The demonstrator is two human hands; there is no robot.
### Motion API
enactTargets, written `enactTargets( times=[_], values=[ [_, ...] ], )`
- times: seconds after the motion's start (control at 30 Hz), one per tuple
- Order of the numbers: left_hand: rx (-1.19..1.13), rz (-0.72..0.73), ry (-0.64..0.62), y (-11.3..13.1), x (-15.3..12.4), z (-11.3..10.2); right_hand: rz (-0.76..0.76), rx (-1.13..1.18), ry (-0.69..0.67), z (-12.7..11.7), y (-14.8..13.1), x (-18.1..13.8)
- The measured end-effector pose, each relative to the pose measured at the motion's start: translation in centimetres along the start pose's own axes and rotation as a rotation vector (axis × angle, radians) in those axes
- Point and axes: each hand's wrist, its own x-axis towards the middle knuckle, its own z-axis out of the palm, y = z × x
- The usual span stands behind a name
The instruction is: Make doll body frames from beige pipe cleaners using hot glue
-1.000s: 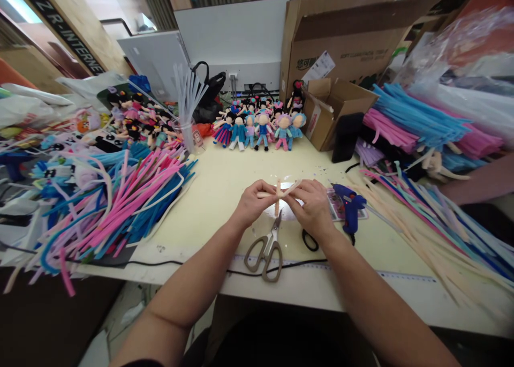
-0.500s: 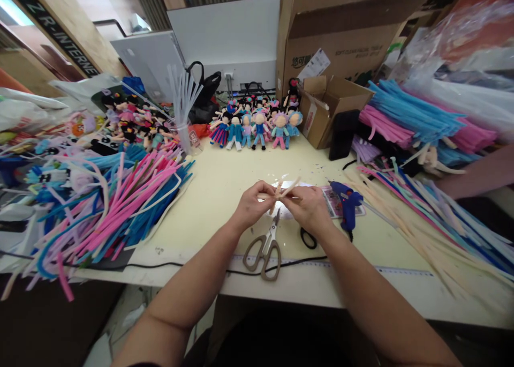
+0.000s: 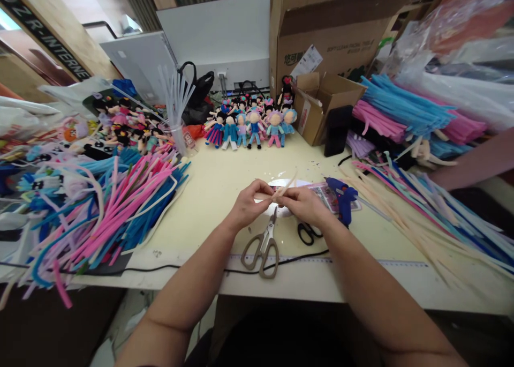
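Observation:
My left hand (image 3: pixel 252 202) and my right hand (image 3: pixel 303 202) meet over the table, each pinching a beige pipe cleaner (image 3: pixel 287 185). One end of it points up between the fingers and another stretch lies along the left fingers; the joined part is mostly hidden. Just below the hands lie scissors (image 3: pixel 263 249) with grey-brown handles, blades pointing toward the fingers. A second pair of scissors with black handles (image 3: pixel 307 233) rests partly under my right hand. To the right of that hand, a blue glue gun (image 3: pixel 342 198) lies on a printed card (image 3: pixel 327 195).
Pink, blue and white pipe cleaners (image 3: pixel 120 206) pile up at left, more bundles (image 3: pixel 409 107) at right. Several small dolls (image 3: pixel 252 126) stand at the back beside a cardboard box (image 3: pixel 329 104) and a black phone (image 3: pixel 336 131). A ruler (image 3: pixel 393 262) and black cable (image 3: pixel 160 269) run along the front.
The fingers have shifted their pinch slightly, and the short piece that stood up by the left fingers no longer shows. The whole view has moved a little; the scissors stay put.

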Motion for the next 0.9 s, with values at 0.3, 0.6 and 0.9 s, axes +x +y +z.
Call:
enactTargets(
  times=[0.3, 0.6, 0.9],
  values=[
    [-0.072, 0.001, 0.267, -0.7, 0.4, -0.5, -0.23, -0.073, 0.242, 0.4, -0.3, 0.0],
    [-0.245, -0.267, -0.032, -1.4, 0.6, 0.0, -0.516, -0.557, 0.477, 1.3, -1.0, -0.7],
    [-0.42, -0.292, -0.062, -0.8, 0.6, -0.2, -0.518, -0.572, 0.44, 1.7, -1.0, -0.7]
  ],
)
